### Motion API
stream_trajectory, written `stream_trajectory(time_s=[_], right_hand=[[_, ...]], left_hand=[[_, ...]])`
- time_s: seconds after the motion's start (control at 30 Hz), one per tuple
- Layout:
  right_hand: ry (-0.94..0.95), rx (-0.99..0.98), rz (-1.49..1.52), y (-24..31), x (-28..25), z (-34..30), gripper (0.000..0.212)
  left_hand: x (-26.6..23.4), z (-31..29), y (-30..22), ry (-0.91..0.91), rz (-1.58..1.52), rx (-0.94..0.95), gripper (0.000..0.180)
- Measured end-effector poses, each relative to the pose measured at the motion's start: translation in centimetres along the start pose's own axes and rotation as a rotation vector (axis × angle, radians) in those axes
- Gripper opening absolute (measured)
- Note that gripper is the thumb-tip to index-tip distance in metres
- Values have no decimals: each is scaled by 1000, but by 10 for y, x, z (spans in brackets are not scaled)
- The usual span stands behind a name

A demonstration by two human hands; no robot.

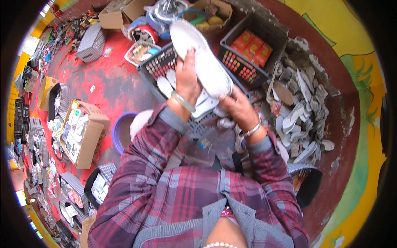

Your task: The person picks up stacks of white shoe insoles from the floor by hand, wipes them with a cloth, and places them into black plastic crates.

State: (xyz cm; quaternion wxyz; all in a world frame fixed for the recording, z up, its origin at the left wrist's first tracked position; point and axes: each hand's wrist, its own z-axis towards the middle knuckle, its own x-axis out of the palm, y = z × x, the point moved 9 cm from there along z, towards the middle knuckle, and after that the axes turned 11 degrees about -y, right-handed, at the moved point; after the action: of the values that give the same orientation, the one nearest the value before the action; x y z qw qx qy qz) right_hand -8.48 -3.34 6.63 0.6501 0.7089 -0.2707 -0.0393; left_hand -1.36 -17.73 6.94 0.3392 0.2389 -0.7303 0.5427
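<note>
A long white shoe sole (206, 66) is held up slantwise in front of me, its far end pointing up and left. My left hand (188, 78) grips its left edge, with a fingertip lying on the white face. At the near end, my right hand (240, 108) pinches the sole's rounded tip. Below sits a grey plastic crate (155, 68) with more white soles (165, 87) inside, partly covered by my hands and the held sole.
A black crate (231, 56) with orange boxes stands beyond on the right. Many loose soles (297, 118) are heaped by the wall at right. Left are a purple basin (117, 132) and a filled cardboard box (93, 134). A checked fabric bin (92, 43) stands farther off.
</note>
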Motion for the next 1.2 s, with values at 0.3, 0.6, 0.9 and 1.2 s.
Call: stream_trajectory(time_s=[0.3, 0.6, 0.9, 1.2], right_hand=[[-53, -32, 69, 9, -19, 14, 29], [-3, 62, -36, -4, -28, 15, 35], [-163, 16, -466, 51, -88, 12, 48], [-157, 21, -423, 57, -78, -12, 32]], left_hand=[[26, 1, -15, 390, 231, -210, 37], [3, 10, 0, 302, 219, -311, 36], [2, 10, 23, 509, 679, -109, 42], [-155, 64, 155, 285, 1257, -278, 59]])
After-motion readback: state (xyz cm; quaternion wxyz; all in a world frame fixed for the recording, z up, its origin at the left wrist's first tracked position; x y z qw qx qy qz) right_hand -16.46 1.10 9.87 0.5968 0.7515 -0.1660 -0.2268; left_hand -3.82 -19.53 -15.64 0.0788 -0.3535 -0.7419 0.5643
